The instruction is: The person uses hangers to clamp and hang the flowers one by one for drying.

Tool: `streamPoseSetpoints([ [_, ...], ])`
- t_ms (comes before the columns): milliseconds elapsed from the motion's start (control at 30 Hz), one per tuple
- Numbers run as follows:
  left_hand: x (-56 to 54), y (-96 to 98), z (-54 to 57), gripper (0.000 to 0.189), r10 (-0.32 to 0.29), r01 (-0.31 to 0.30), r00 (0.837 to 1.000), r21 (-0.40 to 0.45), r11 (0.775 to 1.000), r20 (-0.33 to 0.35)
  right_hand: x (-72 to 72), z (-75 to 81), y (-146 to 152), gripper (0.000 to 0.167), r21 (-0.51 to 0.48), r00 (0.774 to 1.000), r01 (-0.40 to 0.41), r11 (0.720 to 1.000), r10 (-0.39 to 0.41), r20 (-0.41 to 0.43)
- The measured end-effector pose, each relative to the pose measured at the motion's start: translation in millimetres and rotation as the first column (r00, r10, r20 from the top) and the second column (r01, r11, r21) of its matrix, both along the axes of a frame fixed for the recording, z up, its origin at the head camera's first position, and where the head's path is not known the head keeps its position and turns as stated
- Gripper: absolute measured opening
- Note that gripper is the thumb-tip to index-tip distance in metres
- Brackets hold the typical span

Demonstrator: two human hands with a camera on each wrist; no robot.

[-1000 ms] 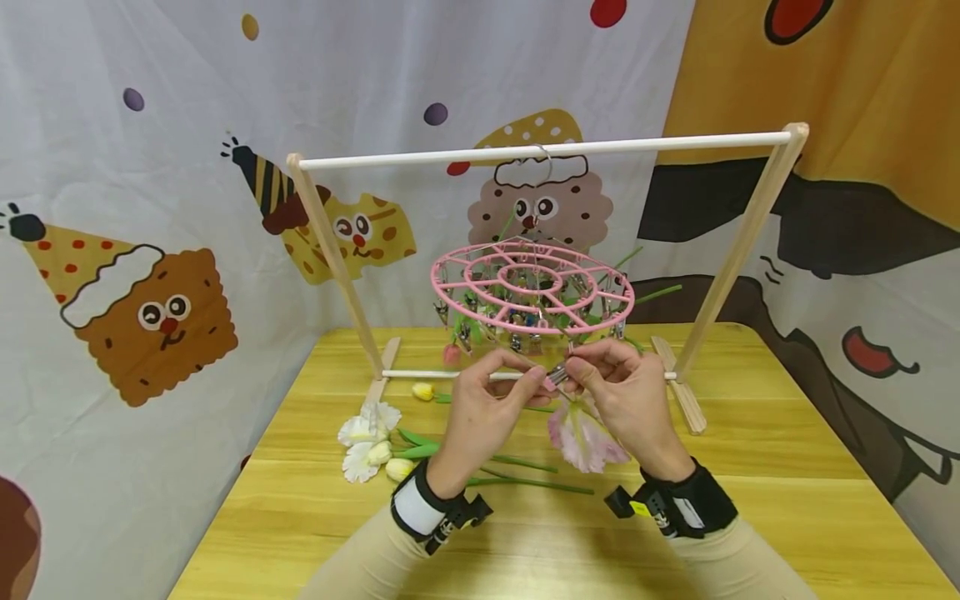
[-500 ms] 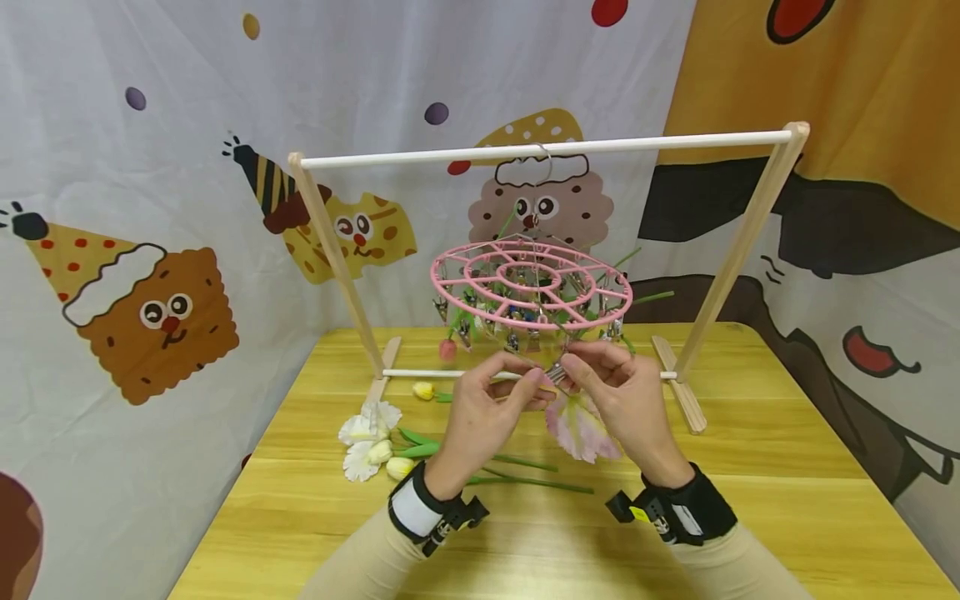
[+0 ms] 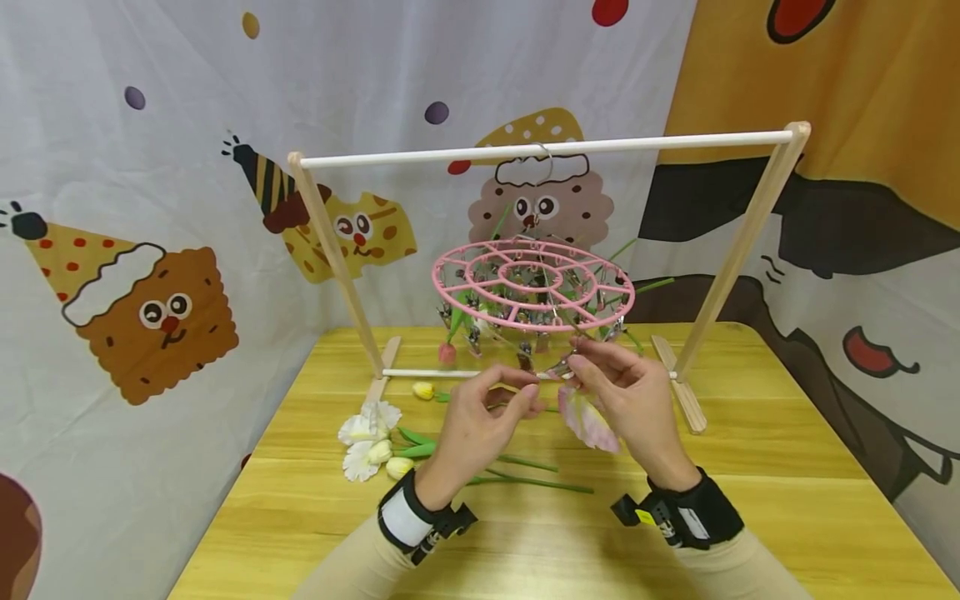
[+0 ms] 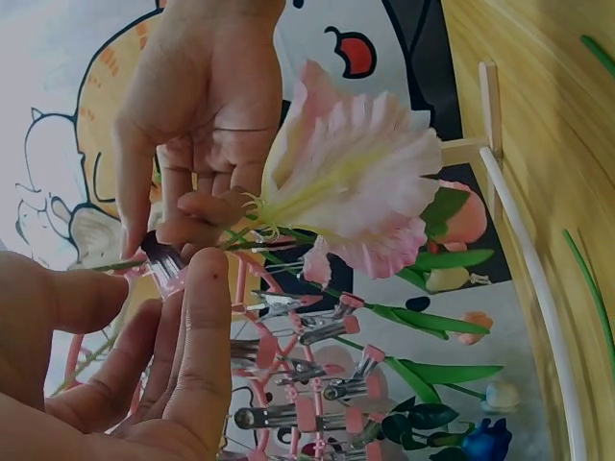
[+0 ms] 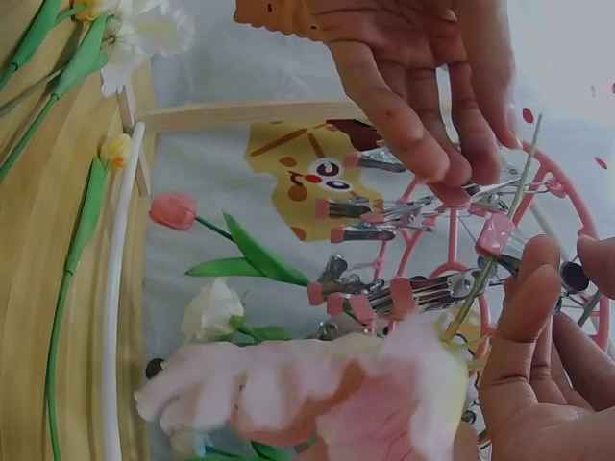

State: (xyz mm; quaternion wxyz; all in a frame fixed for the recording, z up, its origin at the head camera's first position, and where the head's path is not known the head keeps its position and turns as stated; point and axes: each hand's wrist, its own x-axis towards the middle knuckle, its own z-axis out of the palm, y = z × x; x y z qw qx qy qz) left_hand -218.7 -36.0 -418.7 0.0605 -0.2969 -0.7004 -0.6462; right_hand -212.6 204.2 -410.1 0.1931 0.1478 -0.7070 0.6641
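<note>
My right hand pinches a metal clothespin clip with a pink tip, below the front of the round pink clip hanger. The stem of a pale pink flower runs across the clip's pink tip, and the bloom hangs beneath the right hand. My left hand is just left of the clip, its fingers loosely bent and apart with nothing between them. In the right wrist view its fingertips hang near the stem. More clips on the hanger hold flowers, among them a coral tulip and a blue rose.
A wooden rack with a white top bar carries the hanger by a hook. White flowers and yellow tulips lie at the left on the wooden table. A lower white bar crosses behind the hands.
My left hand has let go near the clip and drawn back slightly down and left. The right hand keeps the clip; the pink bloom swings a little, and the hanger has turned slightly.
</note>
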Motion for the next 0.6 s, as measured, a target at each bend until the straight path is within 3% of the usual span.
streamPoseSetpoints([
  [333,1.8,-10.1,-8.5,0.016,0.052,-0.058,0.997,-0.105,0.993,-0.062,-0.2,-1.3,5,0.038,0.012,0.997,0.081,0.997,-0.081,0.016],
  [600,1.5,-18.8,-16.4,0.016,0.091,-0.109,0.99,-0.172,0.979,-0.106,-4.5,-4.7,10,0.038,-0.078,0.994,0.104,0.992,-0.102,0.029],
])
